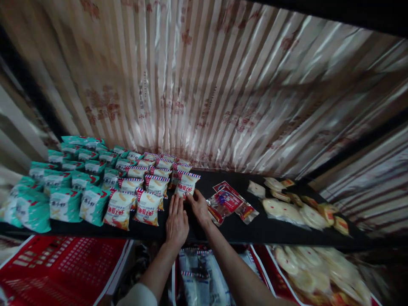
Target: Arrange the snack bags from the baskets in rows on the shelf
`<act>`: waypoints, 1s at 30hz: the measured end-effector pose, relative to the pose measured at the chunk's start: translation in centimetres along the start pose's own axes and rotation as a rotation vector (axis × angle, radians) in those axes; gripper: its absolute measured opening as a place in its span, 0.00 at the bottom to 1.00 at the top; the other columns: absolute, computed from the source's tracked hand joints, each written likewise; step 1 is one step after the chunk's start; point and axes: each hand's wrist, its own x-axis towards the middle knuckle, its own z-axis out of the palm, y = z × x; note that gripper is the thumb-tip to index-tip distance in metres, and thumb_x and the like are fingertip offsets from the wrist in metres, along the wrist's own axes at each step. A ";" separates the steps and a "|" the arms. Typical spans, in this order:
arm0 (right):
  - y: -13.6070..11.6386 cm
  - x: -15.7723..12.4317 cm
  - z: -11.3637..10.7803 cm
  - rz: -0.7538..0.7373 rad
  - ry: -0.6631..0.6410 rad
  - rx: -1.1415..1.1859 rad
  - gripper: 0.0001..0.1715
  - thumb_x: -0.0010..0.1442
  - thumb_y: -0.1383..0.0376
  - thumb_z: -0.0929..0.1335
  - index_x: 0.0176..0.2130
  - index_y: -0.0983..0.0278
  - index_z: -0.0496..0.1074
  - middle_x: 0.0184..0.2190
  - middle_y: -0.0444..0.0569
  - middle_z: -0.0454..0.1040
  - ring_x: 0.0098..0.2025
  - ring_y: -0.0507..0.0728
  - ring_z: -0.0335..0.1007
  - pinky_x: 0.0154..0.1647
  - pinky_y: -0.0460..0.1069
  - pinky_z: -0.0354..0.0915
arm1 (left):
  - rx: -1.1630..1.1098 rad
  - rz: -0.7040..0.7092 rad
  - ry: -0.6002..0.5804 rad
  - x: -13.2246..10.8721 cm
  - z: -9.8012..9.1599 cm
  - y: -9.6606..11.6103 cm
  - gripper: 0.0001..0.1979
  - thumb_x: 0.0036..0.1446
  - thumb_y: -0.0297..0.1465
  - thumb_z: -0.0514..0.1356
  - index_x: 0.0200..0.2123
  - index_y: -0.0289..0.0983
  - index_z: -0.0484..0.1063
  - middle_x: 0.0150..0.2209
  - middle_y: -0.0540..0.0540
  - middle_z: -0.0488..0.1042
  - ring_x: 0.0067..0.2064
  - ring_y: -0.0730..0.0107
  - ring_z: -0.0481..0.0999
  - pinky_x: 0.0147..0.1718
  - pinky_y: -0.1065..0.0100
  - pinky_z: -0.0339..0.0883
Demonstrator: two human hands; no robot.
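1. Centre: right hand pinches the cream snack bag low on its right; left hand lays straight fingers against its lower left, grip unclear.
2. Lower centre: red-rimmed basket holding pale packets.
3. Lower right: red basket holding rounded packs.
4. Lower left: perforated basket.

Around twenty teal plastic bags at left, overlapping too much for an exact count; about a dozen white-and-yellow pillow-shaped bags left of centre; at least two flat red-and-clear packets right of centre; roughly ten pale flat packs at right; three red containers with pale rims along the bottom; two bare hands at centre
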 end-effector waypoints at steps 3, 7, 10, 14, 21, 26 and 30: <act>0.6 0.8 0.6 -0.001 0.005 -0.026 0.27 0.52 0.50 0.67 0.46 0.64 0.72 0.39 0.51 0.78 0.41 0.62 0.74 0.43 0.55 0.70 | 0.001 -0.012 0.007 0.4 0.1 -0.2 0.24 0.60 0.24 0.45 0.60 0.33 0.58 0.63 0.39 0.58 0.66 0.61 0.49 0.61 0.54 0.56; 1.0 0.9 1.3 -0.009 -0.028 -0.045 0.29 0.53 0.50 0.67 0.49 0.65 0.70 0.42 0.53 0.78 0.44 0.62 0.73 0.46 0.56 0.68 | -0.015 -0.019 0.027 0.8 -0.1 -0.4 0.25 0.59 0.23 0.46 0.60 0.33 0.58 0.62 0.39 0.59 0.66 0.59 0.49 0.60 0.52 0.57; 1.0 0.6 1.7 -0.022 -0.035 -0.036 0.31 0.54 0.51 0.67 0.52 0.64 0.67 0.45 0.53 0.76 0.46 0.62 0.72 0.48 0.57 0.68 | -0.033 -0.037 0.034 0.9 -0.3 -0.6 0.26 0.58 0.22 0.47 0.60 0.34 0.57 0.63 0.39 0.58 0.66 0.59 0.50 0.60 0.51 0.57; 0.7 0.4 2.0 -0.051 -0.020 -0.067 0.32 0.54 0.52 0.67 0.55 0.62 0.64 0.47 0.52 0.75 0.49 0.62 0.71 0.50 0.57 0.66 | -0.044 -0.051 0.037 1.0 -0.3 -0.8 0.25 0.57 0.22 0.47 0.59 0.35 0.60 0.62 0.40 0.59 0.65 0.59 0.53 0.61 0.51 0.56; -0.2 0.7 2.2 -0.044 -0.056 -0.157 0.28 0.56 0.54 0.65 0.53 0.65 0.66 0.48 0.55 0.74 0.47 0.61 0.72 0.50 0.56 0.66 | -0.021 -0.068 0.034 1.2 -0.2 -0.7 0.23 0.57 0.22 0.48 0.56 0.34 0.63 0.62 0.39 0.59 0.65 0.57 0.54 0.60 0.51 0.57; -0.5 0.3 2.5 -0.023 -0.014 -0.154 0.31 0.56 0.54 0.65 0.55 0.65 0.64 0.50 0.55 0.72 0.51 0.60 0.69 0.54 0.56 0.63 | -0.033 -0.054 0.049 1.1 -0.1 -0.7 0.24 0.56 0.21 0.48 0.56 0.33 0.63 0.62 0.38 0.58 0.65 0.57 0.52 0.60 0.49 0.57; -0.3 -1.4 1.8 -0.052 0.062 -0.155 0.33 0.56 0.53 0.65 0.56 0.68 0.62 0.50 0.58 0.70 0.51 0.61 0.68 0.53 0.56 0.64 | -0.037 -0.056 0.064 1.0 -0.2 -0.7 0.23 0.57 0.22 0.48 0.56 0.34 0.62 0.63 0.38 0.58 0.65 0.56 0.52 0.60 0.48 0.57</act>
